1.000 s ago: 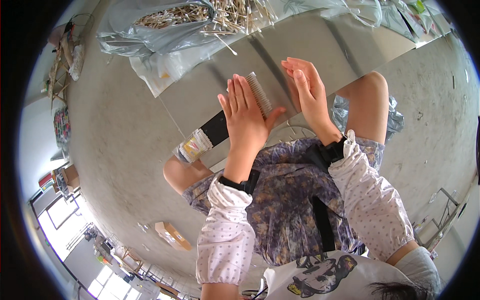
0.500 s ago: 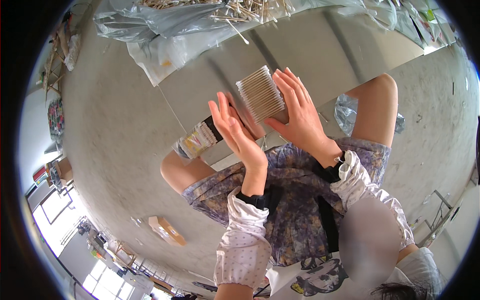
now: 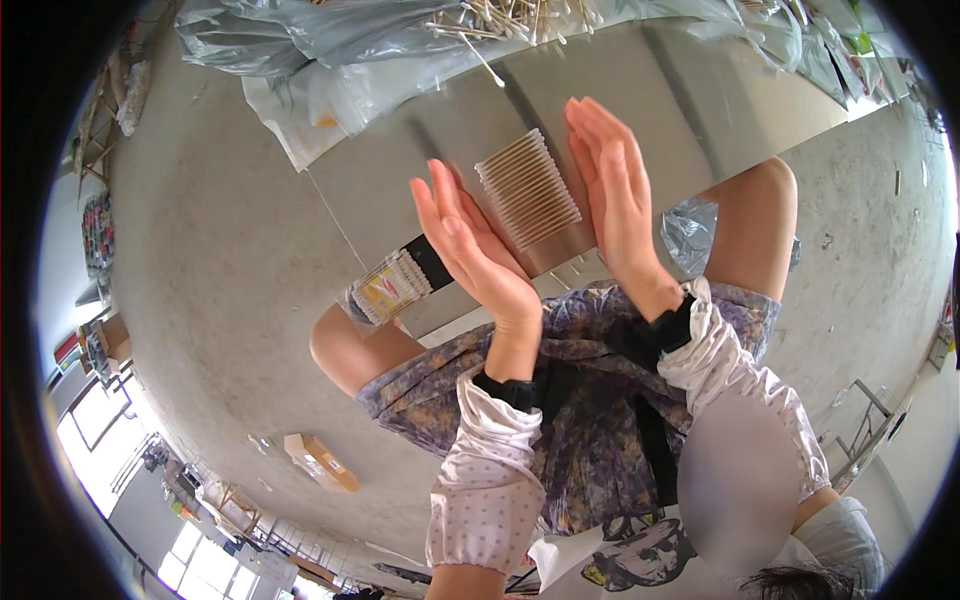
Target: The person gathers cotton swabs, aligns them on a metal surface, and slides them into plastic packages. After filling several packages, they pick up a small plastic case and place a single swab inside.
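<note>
Head view shows the right hand (image 3: pixel 622 195) now drawn aside, leaving rowed cotton swabs (image 3: pixel 528 190) unpinched opposite the left hand (image 3: pixel 480 262), both flat.

Tan-stemmed, white-tipped cotton swabs (image 3: pixel 528 190) show pale against a silver-grey worktop (image 3: pixel 745 100) streaked with darker bands, seen from where I stand in the room; the swab pack (image 3: pixel 390 287) wears a yellow-and-white label, the sleeve covers (image 3: pixel 485 500) grey dots on pinkish white, the wristbands (image 3: pixel 508 392) black, the shorts (image 3: pixel 415 400) mottled purple and golden brown.
</note>
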`<move>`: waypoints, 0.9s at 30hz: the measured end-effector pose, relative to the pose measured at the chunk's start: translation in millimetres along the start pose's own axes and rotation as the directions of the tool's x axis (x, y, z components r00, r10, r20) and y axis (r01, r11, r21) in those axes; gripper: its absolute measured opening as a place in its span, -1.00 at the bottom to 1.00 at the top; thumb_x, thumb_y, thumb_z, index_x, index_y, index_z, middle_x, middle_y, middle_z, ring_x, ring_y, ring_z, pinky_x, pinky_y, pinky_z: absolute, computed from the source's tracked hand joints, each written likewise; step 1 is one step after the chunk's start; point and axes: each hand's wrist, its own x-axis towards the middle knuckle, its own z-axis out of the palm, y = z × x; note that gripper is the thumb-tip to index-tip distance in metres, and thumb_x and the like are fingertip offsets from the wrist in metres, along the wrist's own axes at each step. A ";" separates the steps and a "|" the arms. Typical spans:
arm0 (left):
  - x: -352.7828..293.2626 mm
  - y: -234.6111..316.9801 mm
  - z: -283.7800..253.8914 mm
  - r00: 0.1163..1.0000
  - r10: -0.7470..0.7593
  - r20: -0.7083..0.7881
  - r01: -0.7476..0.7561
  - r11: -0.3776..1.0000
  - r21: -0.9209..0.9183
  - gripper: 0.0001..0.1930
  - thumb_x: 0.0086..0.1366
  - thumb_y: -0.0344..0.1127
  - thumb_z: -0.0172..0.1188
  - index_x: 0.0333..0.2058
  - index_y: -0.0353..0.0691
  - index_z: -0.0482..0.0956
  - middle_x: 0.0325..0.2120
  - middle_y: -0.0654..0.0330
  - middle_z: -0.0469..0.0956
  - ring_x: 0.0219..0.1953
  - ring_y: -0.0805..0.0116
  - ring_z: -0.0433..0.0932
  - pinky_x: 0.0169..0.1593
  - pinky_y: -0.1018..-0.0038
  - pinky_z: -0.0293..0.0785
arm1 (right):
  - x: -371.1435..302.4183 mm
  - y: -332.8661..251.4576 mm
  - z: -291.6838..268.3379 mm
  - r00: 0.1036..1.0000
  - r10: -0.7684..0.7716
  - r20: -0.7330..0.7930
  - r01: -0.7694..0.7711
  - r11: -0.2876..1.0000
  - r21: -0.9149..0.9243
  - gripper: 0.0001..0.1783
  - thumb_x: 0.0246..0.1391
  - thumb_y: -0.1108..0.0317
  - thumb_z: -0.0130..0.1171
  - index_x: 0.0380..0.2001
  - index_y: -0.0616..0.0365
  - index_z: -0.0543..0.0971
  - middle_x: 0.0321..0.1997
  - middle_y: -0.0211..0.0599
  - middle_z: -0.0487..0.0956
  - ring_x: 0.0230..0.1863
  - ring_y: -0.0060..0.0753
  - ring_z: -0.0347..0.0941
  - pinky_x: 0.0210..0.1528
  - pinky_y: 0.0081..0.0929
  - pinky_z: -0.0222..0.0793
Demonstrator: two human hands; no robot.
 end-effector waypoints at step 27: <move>2.1 -20.4 -23.2 0.708 0.069 0.702 -0.706 0.064 0.706 0.12 0.16 0.39 0.14 0.33 -0.54 0.02 0.38 -0.27 -0.04 0.45 -0.19 -0.11 0.40 -0.06 -0.11 | 32.0 -4.2 -42.5 0.902 -0.335 0.271 0.425 0.588 -0.688 -0.71 0.07 0.56 0.09 -0.12 0.08 0.57 -0.09 -0.26 0.57 -0.12 -0.15 0.52 -0.02 -0.32 0.44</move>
